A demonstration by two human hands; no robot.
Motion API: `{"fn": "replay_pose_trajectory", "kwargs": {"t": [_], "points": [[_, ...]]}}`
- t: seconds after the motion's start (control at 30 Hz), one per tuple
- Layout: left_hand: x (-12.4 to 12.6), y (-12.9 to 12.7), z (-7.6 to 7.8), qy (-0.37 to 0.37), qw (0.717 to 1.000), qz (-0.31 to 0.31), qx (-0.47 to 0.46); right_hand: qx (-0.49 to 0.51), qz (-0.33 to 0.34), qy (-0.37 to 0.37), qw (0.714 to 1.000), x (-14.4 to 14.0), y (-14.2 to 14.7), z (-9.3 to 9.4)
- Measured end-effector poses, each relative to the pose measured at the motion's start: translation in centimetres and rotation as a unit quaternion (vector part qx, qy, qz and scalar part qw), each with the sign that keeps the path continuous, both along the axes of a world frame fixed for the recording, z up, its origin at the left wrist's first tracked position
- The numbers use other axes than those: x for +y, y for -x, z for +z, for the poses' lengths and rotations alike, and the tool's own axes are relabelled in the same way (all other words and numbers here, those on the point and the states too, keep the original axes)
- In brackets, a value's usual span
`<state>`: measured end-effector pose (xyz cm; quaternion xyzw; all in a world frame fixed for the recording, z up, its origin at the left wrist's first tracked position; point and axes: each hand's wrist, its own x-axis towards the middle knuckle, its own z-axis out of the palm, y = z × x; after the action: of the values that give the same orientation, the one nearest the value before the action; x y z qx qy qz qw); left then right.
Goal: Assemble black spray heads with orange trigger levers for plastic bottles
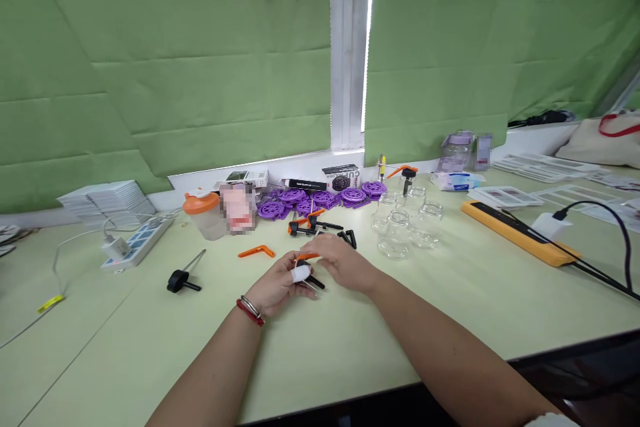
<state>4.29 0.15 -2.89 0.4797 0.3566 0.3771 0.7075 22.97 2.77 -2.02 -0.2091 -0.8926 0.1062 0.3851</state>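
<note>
My left hand (275,285), with a white wrap on one finger, is closed around a black plastic part with a thin metal rod (315,281). An orange angled lever (306,256) sits at the top of that part, and my right hand (345,263) has its fingers closed on it. The fingers partly hide where lever and part meet. A loose orange lever (257,251) lies left of my hands. Farther left rests a similar black part with a rod (179,280). Just beyond my hands are several black-and-orange assemblies (320,223) and small black pieces (350,238).
Purple plastic pieces (295,199) are heaped at the back. Several clear glass jars (395,237) stand right of centre. An orange-lidded cup (203,213) and a white power strip (137,243) are on the left. A yellow power strip (515,233) with cables lies right.
</note>
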Motion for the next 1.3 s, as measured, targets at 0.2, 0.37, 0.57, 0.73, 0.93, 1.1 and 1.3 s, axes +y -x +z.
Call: {"fn": "replay_pose_trajectory", "kwargs": {"t": [0.2, 0.37, 0.57, 0.73, 0.93, 1.1, 1.3], "points": [[0.5, 0.1, -0.1, 0.013, 0.995, 0.091, -0.024, 0.077, -0.369, 0.117, 0.919, 4.5, -3.7, -2.7], [0.7, 0.2, 0.0, 0.009, 0.989, 0.146, -0.026, -0.008, -0.423, 0.196, 0.885, 6.2, -4.5, -4.4], [0.9, 0.3, 0.2, 0.015, 0.985, 0.169, -0.027, -0.04, -0.422, 0.202, 0.883, 6.0, -4.6, -4.4], [1.1, 0.4, -0.3, 0.007, 0.988, 0.155, -0.023, -0.066, -0.428, 0.213, 0.876, 6.1, -4.8, -4.7], [1.1, 0.5, -0.3, 0.004, 0.988, 0.154, -0.018, -0.074, -0.449, 0.224, 0.862, 6.3, -4.9, -4.8], [1.1, 0.5, -0.2, -0.011, 0.986, 0.167, -0.018, -0.077, -0.475, 0.224, 0.848, 6.2, -4.8, -4.9], [1.3, 0.6, -0.4, -0.032, 0.983, 0.177, -0.041, -0.063, -0.501, 0.198, 0.84, 6.0, -4.5, -4.2]]}}
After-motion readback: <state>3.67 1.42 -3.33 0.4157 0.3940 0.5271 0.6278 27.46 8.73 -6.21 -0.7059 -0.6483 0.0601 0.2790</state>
